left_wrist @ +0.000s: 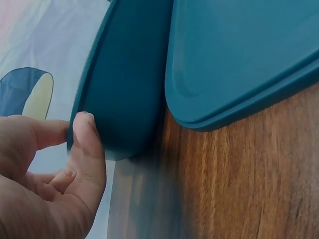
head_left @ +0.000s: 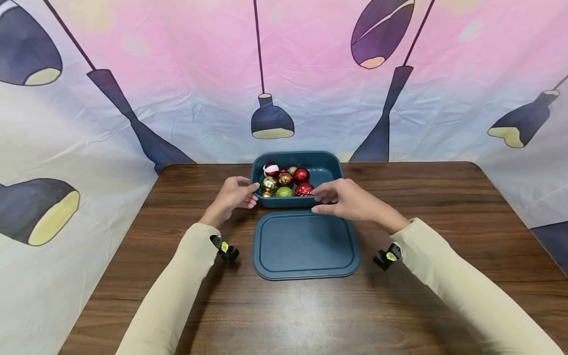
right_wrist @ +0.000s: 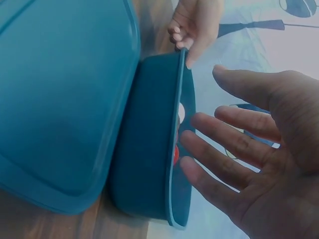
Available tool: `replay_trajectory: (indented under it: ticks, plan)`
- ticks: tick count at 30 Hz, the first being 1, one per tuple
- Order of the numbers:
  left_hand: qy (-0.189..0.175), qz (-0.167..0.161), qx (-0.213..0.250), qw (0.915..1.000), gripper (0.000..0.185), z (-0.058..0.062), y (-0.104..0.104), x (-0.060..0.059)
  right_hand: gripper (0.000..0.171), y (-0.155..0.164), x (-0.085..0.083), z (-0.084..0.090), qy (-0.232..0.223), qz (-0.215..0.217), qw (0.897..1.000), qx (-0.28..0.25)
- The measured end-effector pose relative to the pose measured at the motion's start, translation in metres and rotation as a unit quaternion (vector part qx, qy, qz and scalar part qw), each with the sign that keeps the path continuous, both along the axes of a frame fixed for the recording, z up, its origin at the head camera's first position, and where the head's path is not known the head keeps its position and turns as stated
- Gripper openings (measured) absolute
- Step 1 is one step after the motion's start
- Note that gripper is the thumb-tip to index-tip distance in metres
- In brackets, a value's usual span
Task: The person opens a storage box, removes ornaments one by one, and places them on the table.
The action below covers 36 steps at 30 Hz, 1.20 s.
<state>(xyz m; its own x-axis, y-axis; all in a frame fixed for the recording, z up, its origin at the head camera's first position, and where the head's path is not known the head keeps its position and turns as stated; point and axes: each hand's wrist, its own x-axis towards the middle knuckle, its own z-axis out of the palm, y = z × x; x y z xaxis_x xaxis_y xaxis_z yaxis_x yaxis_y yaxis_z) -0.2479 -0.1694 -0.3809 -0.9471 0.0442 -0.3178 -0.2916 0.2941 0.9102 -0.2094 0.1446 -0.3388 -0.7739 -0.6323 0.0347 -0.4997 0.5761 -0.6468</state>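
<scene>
A dark teal plastic container (head_left: pixel 326 159) sits at the back of the table, with several shiny Christmas baubles (head_left: pixel 285 179) in its left and middle part: red, gold, copper, green, and one red and white. My left hand (head_left: pixel 236 194) pinches its front left corner at the rim between thumb and fingers; the left wrist view shows this hand (left_wrist: pixel 60 174) at the corner. My right hand (head_left: pixel 343 199) hovers over the front rim near a red bauble (head_left: pixel 304 189). In the right wrist view its fingers (right_wrist: pixel 234 144) are spread and hold nothing.
A matching teal lid (head_left: pixel 307 245) lies flat on the wooden table (head_left: pixel 293 315), just in front of the container. Behind the table hangs a cloth backdrop (head_left: pixel 199 88) printed with lamps. Each wrist wears a small black camera (head_left: pixel 226 249).
</scene>
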Motion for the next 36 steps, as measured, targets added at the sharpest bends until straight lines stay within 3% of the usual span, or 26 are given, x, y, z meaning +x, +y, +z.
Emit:
replay_trajectory:
  ticks: [9, 17, 26, 36]
  plan:
    - [0.010, 0.007, -0.003, 0.9999, 0.029, -0.003, -0.004, 0.001, 0.042, -0.008, -0.020, 0.001, 0.001, -0.017, 1.000, -0.005]
    - [0.021, 0.011, -0.006, 0.9997, 0.052, -0.003, -0.001, 0.001, 0.040, -0.013, -0.035, -0.004, -0.010, -0.031, 0.999, -0.006]
    - [0.030, -0.020, -0.036, 0.9987, 0.051, -0.001, 0.003, -0.002, 0.039, -0.013, -0.050, -0.010, -0.026, -0.059, 0.998, -0.002]
    - [0.031, -0.026, -0.002, 0.9992, 0.053, -0.006, 0.004, 0.001, 0.045, -0.018, -0.061, -0.018, -0.026, -0.055, 0.998, 0.012]
